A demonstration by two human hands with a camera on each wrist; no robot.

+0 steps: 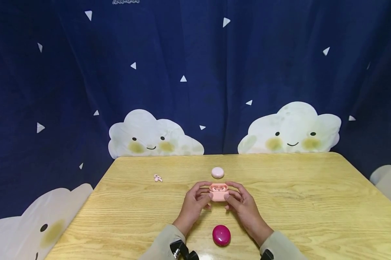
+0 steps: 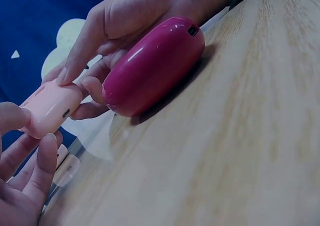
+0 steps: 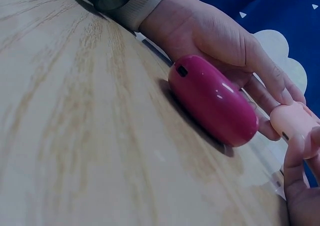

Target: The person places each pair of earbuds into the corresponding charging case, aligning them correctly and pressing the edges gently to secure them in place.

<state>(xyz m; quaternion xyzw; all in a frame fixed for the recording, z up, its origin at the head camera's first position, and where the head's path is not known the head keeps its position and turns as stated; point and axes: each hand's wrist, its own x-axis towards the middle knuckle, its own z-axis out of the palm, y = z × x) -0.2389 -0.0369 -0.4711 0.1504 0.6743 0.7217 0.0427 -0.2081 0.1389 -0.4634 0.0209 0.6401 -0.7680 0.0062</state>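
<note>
A pink earbud case [image 1: 219,196] is held between both hands at the middle of the table, its lid raised, with white earbuds [image 1: 214,189] seated inside. My left hand [image 1: 195,202] grips the case's left end, thumb on the front. At the right end my right hand [image 1: 244,206] grips it in the same way. The left wrist view shows the case's underside, with a small port [image 2: 66,113]. Between the forearms, nearer me, lies a glossy magenta rounded object [image 1: 221,235]; a dark port [image 3: 182,70] shows on its side.
A pale pink rounded object [image 1: 217,172] sits just beyond the hands. Farther left lies a pair of small white earbuds [image 1: 157,178]. Behind the wooden table [image 1: 312,202] hangs a dark blue curtain [image 1: 208,47] with clouds and triangles.
</note>
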